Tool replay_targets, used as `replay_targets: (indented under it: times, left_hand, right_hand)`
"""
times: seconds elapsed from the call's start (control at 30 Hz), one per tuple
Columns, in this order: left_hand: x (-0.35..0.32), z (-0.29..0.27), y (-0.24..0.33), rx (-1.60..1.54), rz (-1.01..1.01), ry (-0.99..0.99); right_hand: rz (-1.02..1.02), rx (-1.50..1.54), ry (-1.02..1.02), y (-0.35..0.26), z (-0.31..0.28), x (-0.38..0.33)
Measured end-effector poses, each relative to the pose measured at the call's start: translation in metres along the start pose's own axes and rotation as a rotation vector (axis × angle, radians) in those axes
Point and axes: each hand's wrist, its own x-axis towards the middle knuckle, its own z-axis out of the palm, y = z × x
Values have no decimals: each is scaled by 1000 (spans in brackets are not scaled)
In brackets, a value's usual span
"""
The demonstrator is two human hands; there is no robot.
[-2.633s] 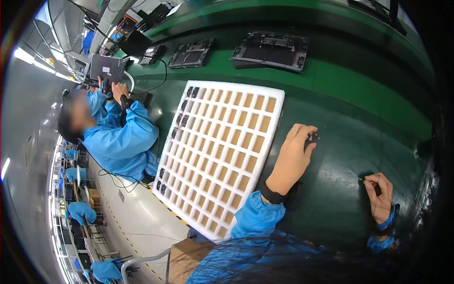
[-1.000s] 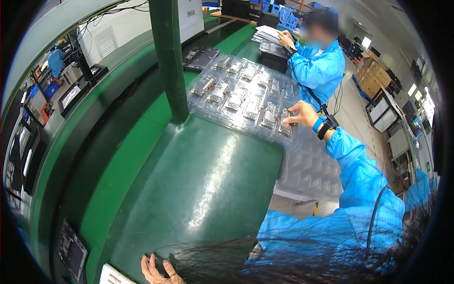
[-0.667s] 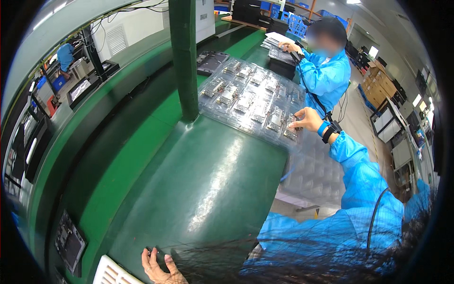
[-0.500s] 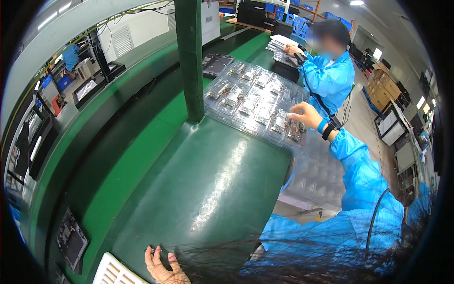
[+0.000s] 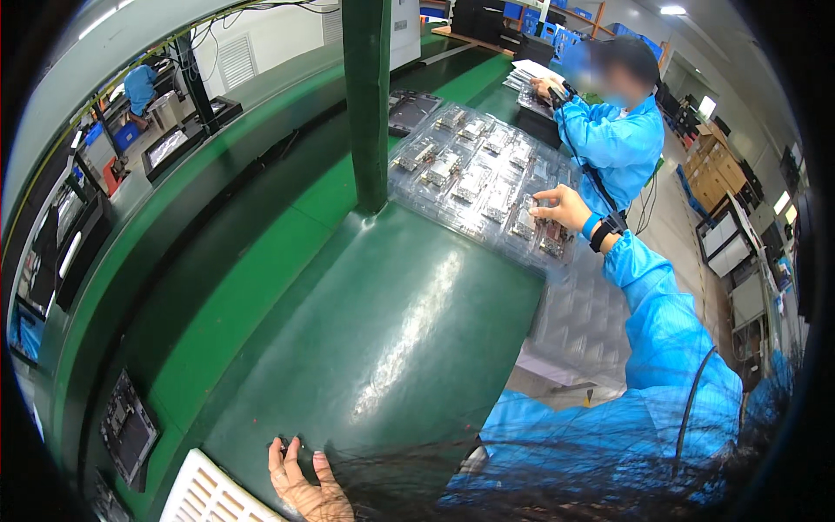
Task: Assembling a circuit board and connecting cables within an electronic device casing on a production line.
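My right hand (image 5: 565,209) is over the near right part of a clear plastic tray (image 5: 452,228). Its fingers are slightly apart, with the tips at a small metal-shielded circuit board (image 5: 524,221); whether they touch it I cannot tell. Several similar boards sit in the tray's pockets, including a reddish-brown one (image 5: 554,241) beside my hand. My left hand (image 5: 309,489) rests at the near edge of the green work mat (image 5: 348,348), fingers spread and curved. Small dark bits show at its fingertips, too small to name.
A white slotted rack (image 5: 209,496) lies beside my left hand. A green post (image 5: 367,113) stands at the tray's left corner. Dark device panels (image 5: 129,431) lie on the green belt at left. Clear trays (image 5: 578,322) are stacked below right. A co-worker in blue (image 5: 622,139) handles papers beyond.
The view has shifted slightly, so the bench and tray appear farther right. My right hand has come closer to the circuit board. My left hand stays by the white rack.
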Motion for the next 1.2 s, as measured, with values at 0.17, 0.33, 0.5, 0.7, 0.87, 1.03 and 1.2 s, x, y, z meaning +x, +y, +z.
replay_targets:
  times: [0.17, 0.33, 0.5, 0.7, 0.87, 1.03, 1.2]
  left_hand:
    - [-1, -6, 7, 2, 2, 4]
    - [-6, 2, 2, -7, 4, 37]
    - [-6, 0, -2, -8, 30, 31]
    - [-5, 3, -3, -37, 54, 73]
    - [-4, 2, -1, -25, 44, 77]
    - [-3, -3, 3, -12, 59, 66]
    - [-3, -6, 6, 12, 44, 64]
  right_hand:
    - [-67, -75, 4, -8, -7, -1]
    - [-156, -158, -8, -8, -6, 14]
    - [-244, -75, -52, -13, 9, 37]
    - [-189, -68, -86, -13, 22, 52]
    - [-32, 61, -178, -19, 19, 58]
    - [-25, 51, -181, -18, 16, 59]
    - [1, 56, -133, -20, 14, 55]
